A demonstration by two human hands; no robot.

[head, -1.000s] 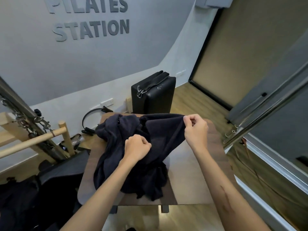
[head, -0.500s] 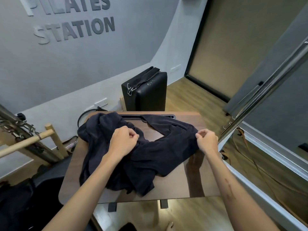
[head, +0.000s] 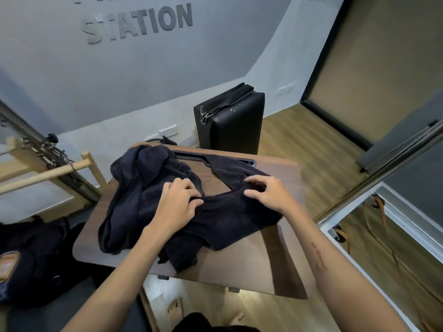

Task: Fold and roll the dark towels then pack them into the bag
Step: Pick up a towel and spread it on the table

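A heap of dark navy towels [head: 143,200] lies crumpled across a small brown wooden table [head: 263,259]. My left hand [head: 178,204] rests on the middle of the heap and pinches a fold of cloth. My right hand [head: 266,192] sits on the right part of the towel with fingers spread and curled over the fabric edge. A dark bag [head: 31,257] with an orange patch lies low at the left, beside the table.
A black padded case [head: 230,125] stands on the floor behind the table. Wooden bars and chains [head: 52,164] of a pilates frame are at the left. A metal rail and mirror [head: 383,188] run along the right. My bare feet [head: 175,310] show under the table.
The towel was held up off the table, then lowered and spread on it. My right hand has come in from the right end toward the middle and loosened its pinch.
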